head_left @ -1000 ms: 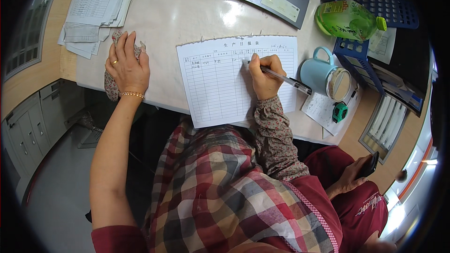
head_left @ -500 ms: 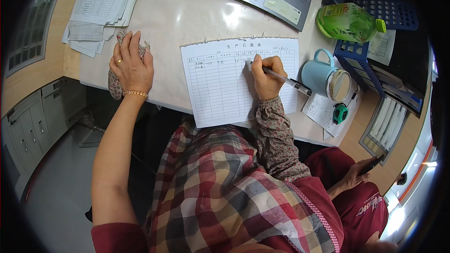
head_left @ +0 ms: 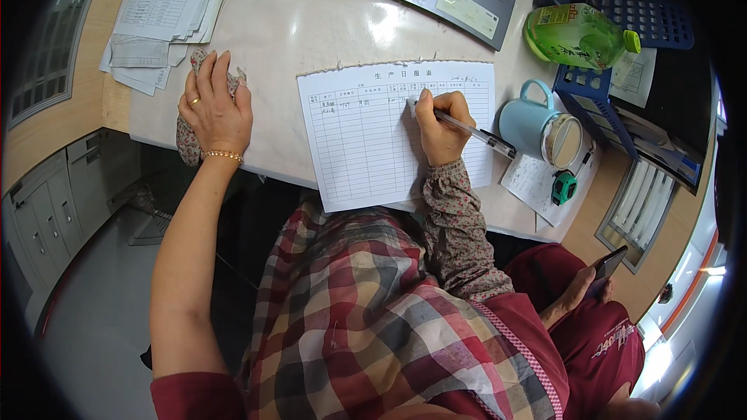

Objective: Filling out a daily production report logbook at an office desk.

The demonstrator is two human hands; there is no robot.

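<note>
While the left hand (head_left: 215, 109) is pressed flat on a patterned cloth (head_left: 187, 144), a pen (head_left: 475, 133) is gripped by the right hand's (head_left: 440, 128) fingers over the printed form (head_left: 366, 148) on the worktop (head_left: 311, 31).

Left hand (head_left: 214, 113): palm down, fingers spread, arm extended forward | Right hand (head_left: 440, 128): fingers pinched in writing grip, wrist bent, elbow tucked
</note>
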